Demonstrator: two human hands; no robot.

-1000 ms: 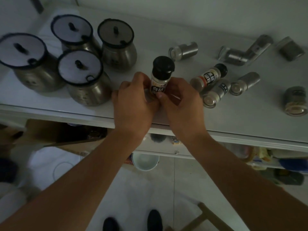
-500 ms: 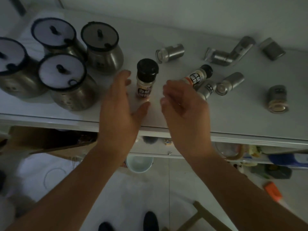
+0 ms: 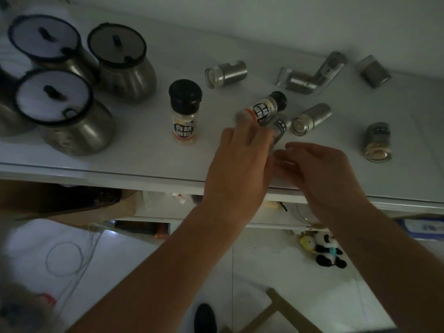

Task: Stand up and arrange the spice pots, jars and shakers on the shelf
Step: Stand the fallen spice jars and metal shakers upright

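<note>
We are reaching our left hand (image 3: 240,164) to the bottle (image 3: 262,109) lying on the shelf (image 3: 144,156) just beyond it, cap pointing away rightward; our right hand (image 3: 322,169) is curling alongside. Whether either is gripping, we cannot tell.

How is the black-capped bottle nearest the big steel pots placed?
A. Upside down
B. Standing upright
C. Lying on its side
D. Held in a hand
B: this bottle stands on its base on the shelf, with the black cap on top.
</note>
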